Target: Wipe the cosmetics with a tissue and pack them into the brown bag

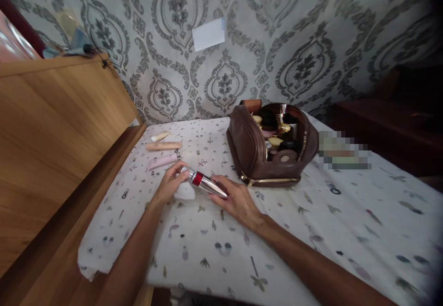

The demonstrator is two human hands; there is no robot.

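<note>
Both hands hold a shiny silver and red cosmetic bottle [208, 185], which lies slantwise above the cloth. My left hand [172, 181] is closed at its narrow silver end. A crumpled white tissue [185, 191] hangs beneath the left fingers; its hidden part may be in that hand's grip. Around the bottle's wider lower end, my right hand [238, 201] is wrapped. Just beyond my left hand lie a pink tube [164, 161], a peach tube [164, 146] and a small cream tube [160, 136].
A brown toiletry bag [244, 144] stands unzipped at the back right, full of cosmetics. Right of it lies a blurred-out flat item [344, 151]. Patterned white cloth [207, 260] covers the table. A wooden cabinet [62, 126] borders the left, and a papered wall [224, 84] the back.
</note>
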